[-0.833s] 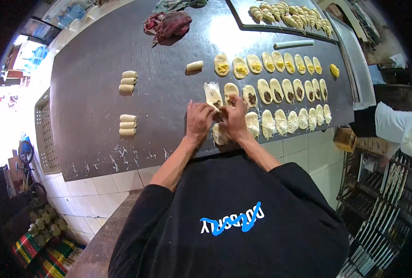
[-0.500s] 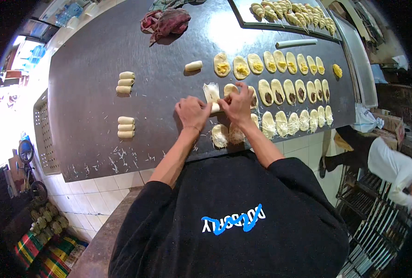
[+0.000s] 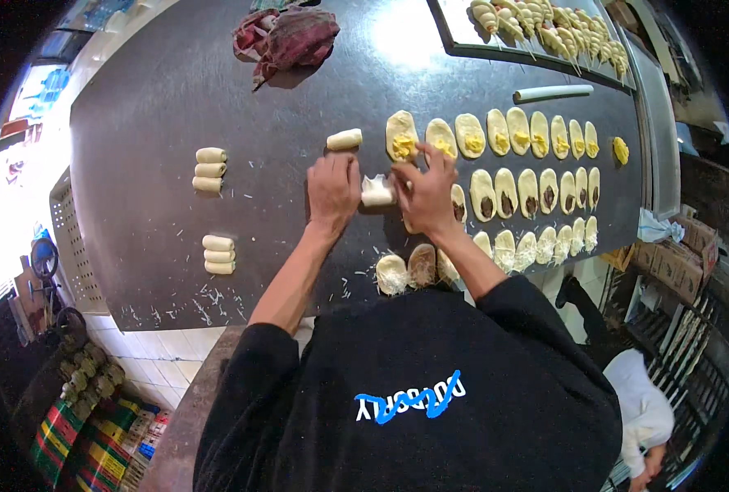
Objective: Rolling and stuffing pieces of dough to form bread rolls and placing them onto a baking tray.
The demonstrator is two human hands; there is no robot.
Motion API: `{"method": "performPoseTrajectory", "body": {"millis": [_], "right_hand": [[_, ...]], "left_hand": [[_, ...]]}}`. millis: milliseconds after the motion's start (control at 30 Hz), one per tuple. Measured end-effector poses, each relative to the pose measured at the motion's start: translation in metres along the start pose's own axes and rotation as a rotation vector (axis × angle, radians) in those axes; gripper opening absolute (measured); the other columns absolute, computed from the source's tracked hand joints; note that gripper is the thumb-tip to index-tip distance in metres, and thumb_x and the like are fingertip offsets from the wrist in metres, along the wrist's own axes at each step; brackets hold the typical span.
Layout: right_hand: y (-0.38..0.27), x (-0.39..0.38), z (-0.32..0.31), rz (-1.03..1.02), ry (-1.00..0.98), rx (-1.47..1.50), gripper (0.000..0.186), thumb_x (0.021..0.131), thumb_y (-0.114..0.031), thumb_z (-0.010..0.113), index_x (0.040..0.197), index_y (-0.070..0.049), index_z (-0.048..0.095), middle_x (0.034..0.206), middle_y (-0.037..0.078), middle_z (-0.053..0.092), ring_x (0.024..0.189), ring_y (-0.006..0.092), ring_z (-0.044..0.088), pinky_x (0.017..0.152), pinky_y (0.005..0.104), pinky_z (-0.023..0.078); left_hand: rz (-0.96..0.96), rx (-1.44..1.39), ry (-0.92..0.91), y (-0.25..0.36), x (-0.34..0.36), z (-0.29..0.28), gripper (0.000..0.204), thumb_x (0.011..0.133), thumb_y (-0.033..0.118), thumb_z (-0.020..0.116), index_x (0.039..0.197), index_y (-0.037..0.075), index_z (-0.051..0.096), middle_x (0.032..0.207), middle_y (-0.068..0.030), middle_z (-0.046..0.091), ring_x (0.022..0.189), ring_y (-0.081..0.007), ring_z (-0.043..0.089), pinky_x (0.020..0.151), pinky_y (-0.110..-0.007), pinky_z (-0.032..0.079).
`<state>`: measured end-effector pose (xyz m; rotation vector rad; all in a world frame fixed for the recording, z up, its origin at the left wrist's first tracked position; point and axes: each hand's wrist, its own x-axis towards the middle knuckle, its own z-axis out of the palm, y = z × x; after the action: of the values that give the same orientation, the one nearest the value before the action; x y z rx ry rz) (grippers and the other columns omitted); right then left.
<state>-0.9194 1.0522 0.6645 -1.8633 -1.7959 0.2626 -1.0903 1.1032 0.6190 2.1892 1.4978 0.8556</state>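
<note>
Your left hand (image 3: 334,190) and right hand (image 3: 428,190) curl at either end of the half-rolled dough (image 3: 377,193), can't tell how tightly; pale roll (image 3: 345,139) just beyond, filled ovals (image 3: 528,190) crowding the right, reddish cloth (image 3: 295,41) farther off!

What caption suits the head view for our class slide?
Left hand and right hand flank a partly rolled dough piece on a dark table, beside rows of topped dough ovals.

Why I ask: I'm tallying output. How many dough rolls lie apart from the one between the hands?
7: three rolls at left, three more rolls below them in the picture, and a single roll beyond the left hand. Others may be hidden.
</note>
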Motion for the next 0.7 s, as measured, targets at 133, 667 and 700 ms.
{"method": "performPoseTrajectory", "body": {"millis": [133,667,700], "right_hand": [[-0.005,-0.007,-0.008,-0.175,0.027,0.025,0.017,0.078,-0.025,0.074,0.094,-0.019,0.074,0.130,0.017,0.044,0.113,0.0345,0.040,0.096,0.0443,0.032],[-0.015,-0.012,0.037,-0.394,-0.683,0.204,0.055,0.071,-0.011,0.077,0.121,-0.005,0.054,0.104,0.015,0.057,0.103,0.0379,0.054,0.089,0.0431,0.047],[-0.013,-0.021,0.042,-0.437,-0.639,0.259,0.055,0.071,-0.011,0.077,0.121,-0.005,0.054,0.104,0.015,0.057,0.103,0.0379,0.054,0.089,0.0431,0.047]], "left_hand": [[0.325,-0.190,-0.042,0.011,0.000,-0.010,0.005,0.090,0.010,0.057,0.092,0.007,0.061,0.083,-0.0102,0.059,0.077,-0.0299,0.056,0.068,-0.042,0.041],[0.027,-0.388,-0.255,-0.009,-0.015,-0.092,0.052,0.078,0.019,0.075,0.122,0.003,0.053,0.107,-0.0145,0.060,0.085,-0.0304,0.061,0.074,-0.040,0.049],[0.049,-0.394,-0.301,-0.013,-0.024,-0.082,0.052,0.078,0.019,0.075,0.122,0.003,0.053,0.107,-0.0145,0.060,0.085,-0.0304,0.061,0.074,-0.040,0.049]]}}
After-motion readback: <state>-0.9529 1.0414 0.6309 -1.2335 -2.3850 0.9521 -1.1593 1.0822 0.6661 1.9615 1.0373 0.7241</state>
